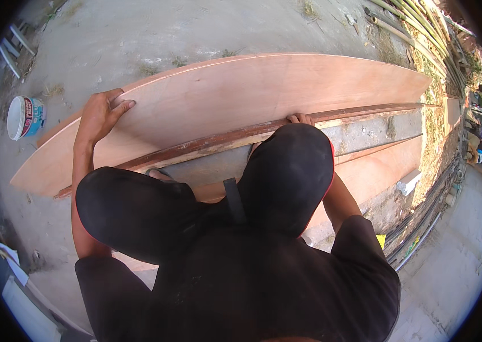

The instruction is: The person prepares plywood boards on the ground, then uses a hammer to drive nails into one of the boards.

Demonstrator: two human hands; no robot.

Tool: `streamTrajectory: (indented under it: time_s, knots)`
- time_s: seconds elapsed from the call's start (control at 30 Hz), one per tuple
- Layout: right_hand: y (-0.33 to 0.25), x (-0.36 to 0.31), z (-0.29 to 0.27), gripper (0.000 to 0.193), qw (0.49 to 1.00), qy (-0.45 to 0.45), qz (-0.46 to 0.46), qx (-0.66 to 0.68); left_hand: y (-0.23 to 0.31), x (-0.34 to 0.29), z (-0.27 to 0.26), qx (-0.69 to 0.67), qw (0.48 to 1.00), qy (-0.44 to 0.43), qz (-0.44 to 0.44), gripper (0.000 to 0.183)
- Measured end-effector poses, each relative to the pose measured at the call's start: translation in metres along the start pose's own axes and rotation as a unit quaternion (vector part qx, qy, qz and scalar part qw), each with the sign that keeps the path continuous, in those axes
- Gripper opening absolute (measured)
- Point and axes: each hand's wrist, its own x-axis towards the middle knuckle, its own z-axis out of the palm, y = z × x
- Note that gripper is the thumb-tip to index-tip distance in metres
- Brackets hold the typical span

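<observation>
One plywood sheet (241, 97) under flat left hand (99, 114); right hand (300, 119), mostly hidden, perhaps grips one batten (218, 142).

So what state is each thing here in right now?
Plywood sheet: lying flat on the concrete, long and bent-looking only from the lens.
Wooden strip: lying along the sheet's near edge.
Tub: tipped on its side.
Left hand: open, pressed flat on the sheet.
Right hand: fingers on the strip, mostly hidden.
</observation>
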Motion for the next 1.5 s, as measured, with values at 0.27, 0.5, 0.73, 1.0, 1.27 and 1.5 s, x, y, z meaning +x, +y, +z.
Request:
streamTrajectory:
  time_s: [0.27,0.5,0.73,1.0,1.27,1.5]
  knots:
    - [-0.014,0.011,-0.025,0.033,0.999,-0.032,0.014,-0.020,0.004,-0.006,0.001,0.028,0.999,0.025,0.000,0.044]
    - [-0.005,0.008,-0.021,0.033,0.997,-0.033,-0.052,-0.052,0.003,-0.005,0.001,0.064,0.998,0.018,0.014,0.041]
    - [-0.014,0.006,-0.029,0.046,0.995,-0.016,-0.085,-0.040,-0.024,0.024,0.014,0.089,0.995,0.033,-0.023,0.062]
    - [-0.016,-0.001,-0.037,0.063,0.995,-0.006,-0.100,-0.026,-0.018,0.026,0.022,0.097,0.992,0.032,-0.080,0.070]
    - [-0.056,0.046,-0.018,0.081,0.983,0.174,-0.039,0.042,-0.015,0.015,0.017,0.140,0.989,0.055,-0.011,0.069]
    - [-0.097,0.080,0.026,0.107,0.993,0.113,-0.031,0.006,-0.029,0.028,0.026,0.095,0.992,0.078,-0.009,0.054]
